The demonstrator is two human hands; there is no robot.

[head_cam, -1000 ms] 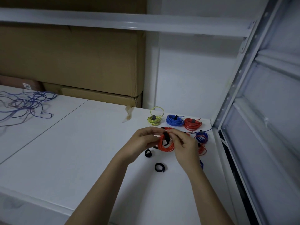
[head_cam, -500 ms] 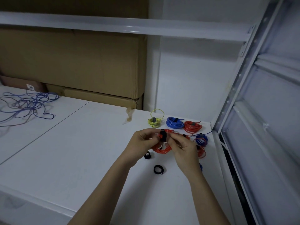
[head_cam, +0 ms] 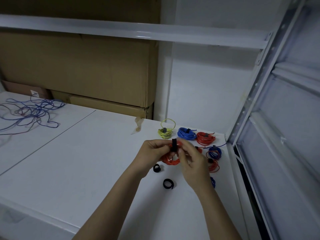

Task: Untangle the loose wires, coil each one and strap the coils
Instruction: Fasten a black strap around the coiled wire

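Red wire coil (head_cam: 170,160) held above the white table (head_cam: 78,161), right of centre, between both hands. Left hand (head_cam: 152,154) grips the coil's upper left arc, fingers curled round it. Right hand (head_cam: 192,160) pinches the black strap (head_cam: 174,144) that wraps the top of the coil; the strap stands upright between the two sets of fingertips. Lower loop of the coil hangs free below the hands.

Against the frame a second ago: strap then lay across the coil's middle, partly under the right fingers; now it sits at the top edge, wound snug. Hands slightly higher and closer together.

Surroundings, big to small: cardboard boxes (head_cam: 78,70) along the back, white shelf beam (head_cam: 121,30) overhead, rack upright (head_cam: 256,80) at right. Tangled blue wires (head_cam: 31,111) far left on the table, well apart from the work. Strapped coils in a row behind the hands: yellow coil (head_cam: 165,133), blue coil (head_cam: 186,134), red strapped coil (head_cam: 205,138). More strapped coils sit right of the right hand, partly hidden by it. Two spare black straps (head_cam: 168,184) lie curled on the table just beneath the hands.
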